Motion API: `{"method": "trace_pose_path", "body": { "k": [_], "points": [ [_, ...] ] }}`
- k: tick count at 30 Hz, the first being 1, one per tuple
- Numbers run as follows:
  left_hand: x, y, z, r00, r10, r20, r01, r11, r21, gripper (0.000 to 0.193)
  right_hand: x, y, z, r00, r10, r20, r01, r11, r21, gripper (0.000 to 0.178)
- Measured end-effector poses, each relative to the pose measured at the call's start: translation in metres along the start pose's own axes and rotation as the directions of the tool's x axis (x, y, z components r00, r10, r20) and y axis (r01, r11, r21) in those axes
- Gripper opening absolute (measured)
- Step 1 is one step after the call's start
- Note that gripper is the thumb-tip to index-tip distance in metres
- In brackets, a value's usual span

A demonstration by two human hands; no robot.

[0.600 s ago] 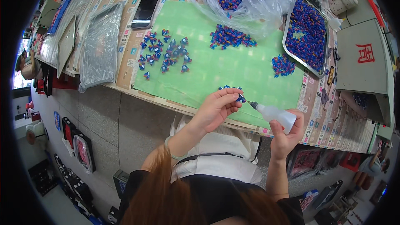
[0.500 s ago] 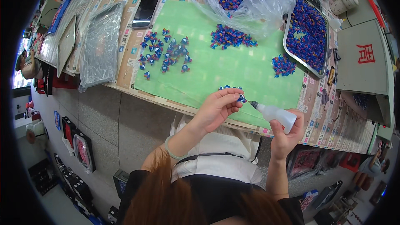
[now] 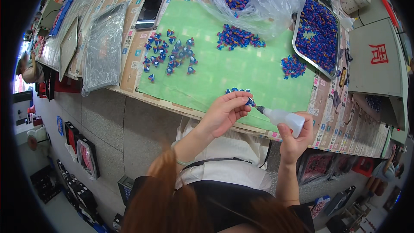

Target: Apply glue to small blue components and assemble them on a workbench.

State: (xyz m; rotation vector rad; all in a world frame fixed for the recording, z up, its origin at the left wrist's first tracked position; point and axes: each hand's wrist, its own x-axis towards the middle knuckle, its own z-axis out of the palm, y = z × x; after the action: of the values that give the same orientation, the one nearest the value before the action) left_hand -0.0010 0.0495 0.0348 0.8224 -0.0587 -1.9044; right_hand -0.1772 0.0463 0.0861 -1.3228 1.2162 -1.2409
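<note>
Between the thumb and fingers of my left hand (image 3: pixel 226 113) is a small blue plastic piece (image 3: pixel 250 102) with some white and red. My right hand (image 3: pixel 297 136) is wrapped round a white squeeze bottle (image 3: pixel 282 119), tilted so that its dark nozzle (image 3: pixel 260 109) points at the piece, at or very near it. Just beyond my left fingers lies a short row of blue pieces (image 3: pixel 233 90) on the green mat (image 3: pixel 202 71). Farther left on the mat stand several blue, white and red pieces (image 3: pixel 170 54), spread out in a loose group.
Loose blue and orange parts lie in one pile (image 3: pixel 239 37) at the back and a smaller pile (image 3: pixel 293 67) at right. A metal tray (image 3: pixel 298 47) holds more, as does a clear plastic bag (image 3: pixel 271 8). A phone (image 3: pixel 151 9) and a plastic-wrapped tray (image 3: pixel 103 47) are at left.
The squeeze bottle in my right hand has shifted slightly left, bringing its nozzle closer to the small piece. My left hand has hardly moved.
</note>
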Motion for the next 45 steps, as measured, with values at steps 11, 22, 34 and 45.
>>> {"method": "trace_pose_path", "body": {
  "k": [11,22,34,45],
  "points": [
    [0.003,0.018,-0.013,0.995,0.091,-0.036,-0.093,0.994,-0.063,0.017,0.050,0.066,-0.096,0.904,0.016,-0.427,-0.050,0.996,-0.068,0.032],
    [-0.004,0.035,-0.037,0.977,0.196,-0.082,-0.202,0.976,-0.077,0.017,0.054,0.046,-0.011,0.925,-0.381,-0.001,0.320,0.778,-0.540,0.019],
    [-0.019,0.037,-0.037,0.971,0.220,-0.095,-0.229,0.970,-0.088,0.016,0.129,0.073,0.152,0.722,-0.216,0.657,0.686,0.344,-0.641,0.010],
    [-0.006,0.029,-0.022,0.978,0.202,-0.055,-0.203,0.979,-0.009,0.020,0.068,0.029,0.064,0.848,0.294,0.440,-0.318,0.948,-0.020,0.009]
  ]
}}
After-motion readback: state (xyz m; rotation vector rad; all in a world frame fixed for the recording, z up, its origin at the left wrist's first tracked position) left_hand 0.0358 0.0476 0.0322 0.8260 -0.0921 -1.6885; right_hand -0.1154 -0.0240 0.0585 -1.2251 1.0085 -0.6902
